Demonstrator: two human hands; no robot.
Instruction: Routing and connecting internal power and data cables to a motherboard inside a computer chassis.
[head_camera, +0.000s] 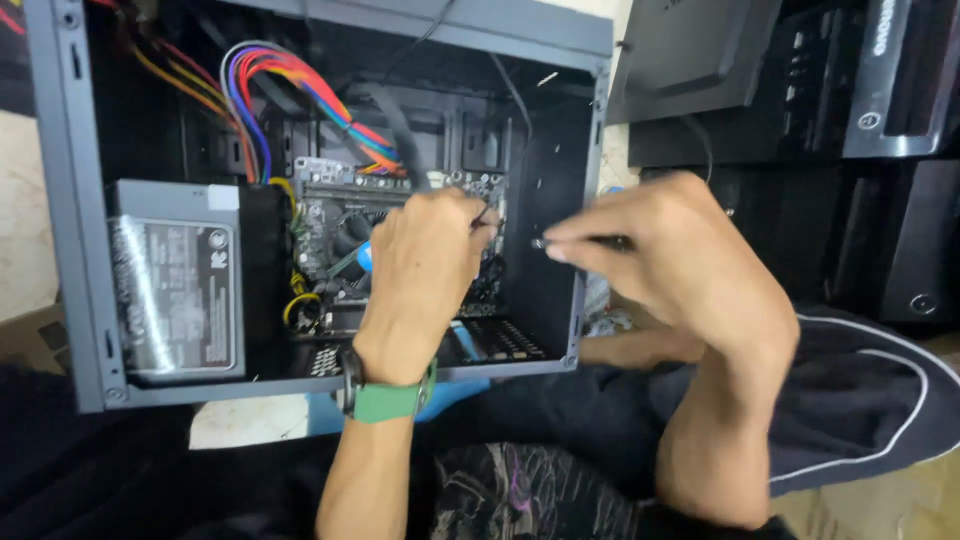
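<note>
An open grey computer case (70, 200) lies on its side across the person's lap, its inside facing the head camera. The left hand (420, 270), with a green-strapped watch (385, 395) at the wrist, reaches into the case above the motherboard (335, 235), its fingers closed in a pinch around something thin and dark near the board's right edge; what it is cannot be told. The right hand (670, 260) hovers just beside the case's right wall, thumb and forefinger pinched on a small dark piece (540, 243), perhaps a screw or a plug end, too small to tell. A power supply (180, 290) sits in the left of the case, and a bundle of coloured wires (300, 90) arches over the board. Judging by the hands, the step in hand is fitting a small part or lead at the board. The next move seems to call for a steady, fine alignment of the two pinched pieces, clear of the wires.
</note>
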